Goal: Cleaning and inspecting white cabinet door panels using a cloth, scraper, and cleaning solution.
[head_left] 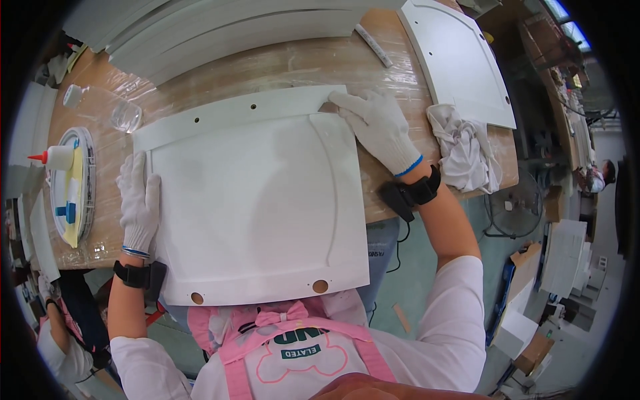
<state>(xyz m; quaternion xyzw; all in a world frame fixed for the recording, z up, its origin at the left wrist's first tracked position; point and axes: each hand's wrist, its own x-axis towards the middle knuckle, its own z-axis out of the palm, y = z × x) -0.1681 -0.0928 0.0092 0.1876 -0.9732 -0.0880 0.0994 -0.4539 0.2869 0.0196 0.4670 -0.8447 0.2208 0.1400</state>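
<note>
A white door-like panel (247,193) with a raised border lies in front of me, its near end over the table's front edge. It has small holes along the far strip and two larger round holes near me. My left hand (139,203), in a white knit glove, rests along the panel's left edge, fingers stretched and thumb apart. At the far right corner is my right hand (378,127), gloved the same way, fingers together and reaching onto the strip. A small grey patch shows at its fingertips; what it is I cannot make out.
White boards (227,40) are stacked at the back. Left stand a clear bottle (123,113) and a round lid (87,193) carrying a red-tipped glue bottle (59,158). A marker-like tube (373,47), another white panel (460,67) and a crumpled cloth (463,150) lie right. A fan (513,203) stands beyond.
</note>
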